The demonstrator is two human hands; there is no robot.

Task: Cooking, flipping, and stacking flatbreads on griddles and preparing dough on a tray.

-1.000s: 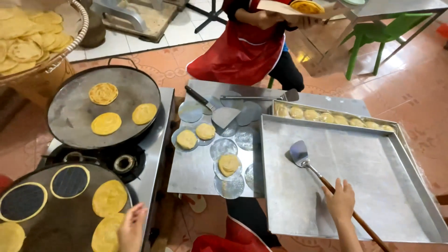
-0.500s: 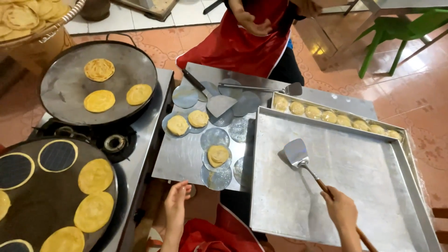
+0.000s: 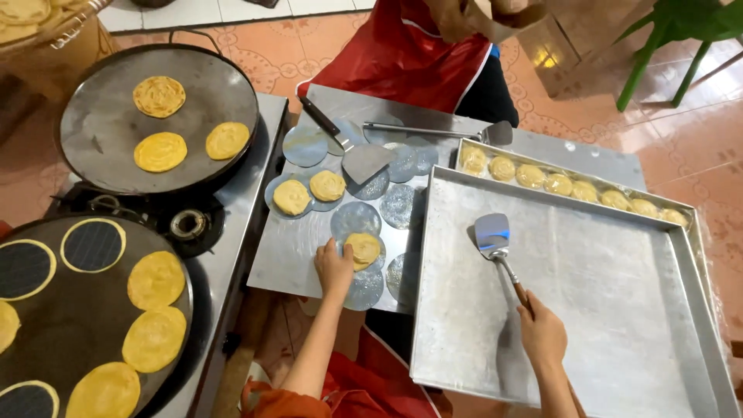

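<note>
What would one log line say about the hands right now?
left hand: touching dough disc on metal sheet | right hand: grip on spatula over large tray | griddles: flatbreads cooking

Round dark griddle pans (image 3: 159, 116) sitting left; flat steel sheet with dough discs (image 3: 290, 259) lying centre; large rectangular metal tray (image 3: 604, 286) lying right.

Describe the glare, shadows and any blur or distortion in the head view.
Head view: sharp overall; blue-white glare on the spatula blade held by the right hand; soft shadow beside it on the tray; the left hand touches a dough disc; wide-angle bending tilts the table edges outward.
</note>
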